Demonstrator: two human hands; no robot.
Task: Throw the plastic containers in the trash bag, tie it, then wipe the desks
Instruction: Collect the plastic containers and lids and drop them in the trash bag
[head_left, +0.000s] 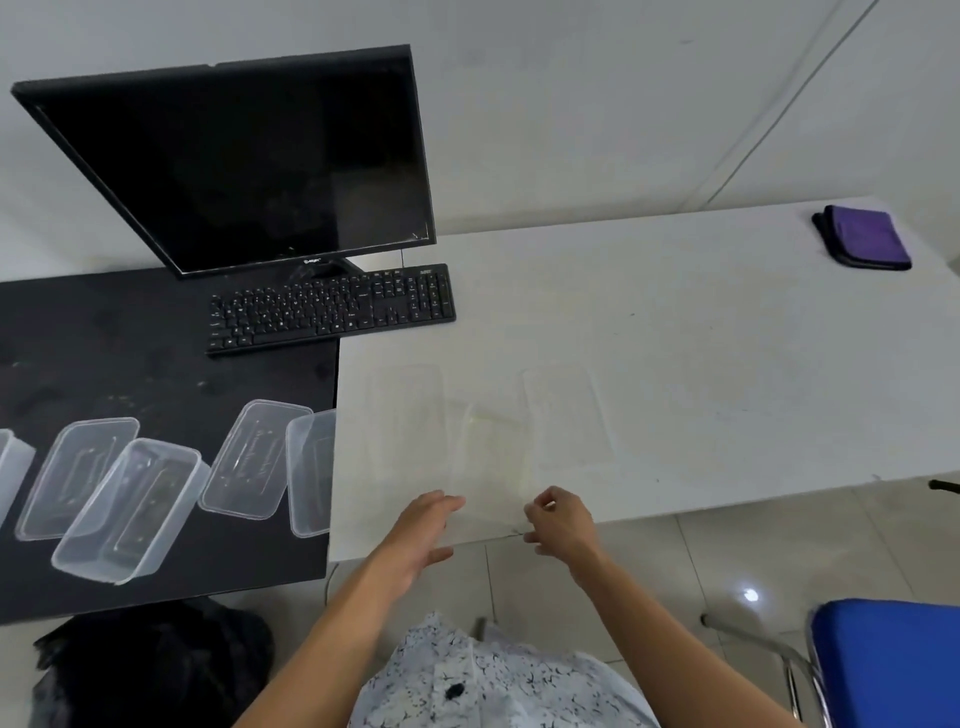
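On the dark counter (156, 582) to the left, clear plastic containers (127, 512) lie tipped and overlapping in a row, with a black keyboard (332, 309) and a dark monitor (249, 166) behind them. Down on the floor, a black trash bag (150, 670) sits below that counter's near edge. Over on the white counter (675, 338), a purple cloth (865, 238) lies folded at the far right corner, and a blue chair (888, 660) stands close by. Faint clear containers (491, 457) rest on the white top, hard to make out. Left hand (423, 530) reaches in with fingers spread wide; right hand (561, 522) has fingers curled narrow at one container's near edge, though whether they grip it, can't tell.
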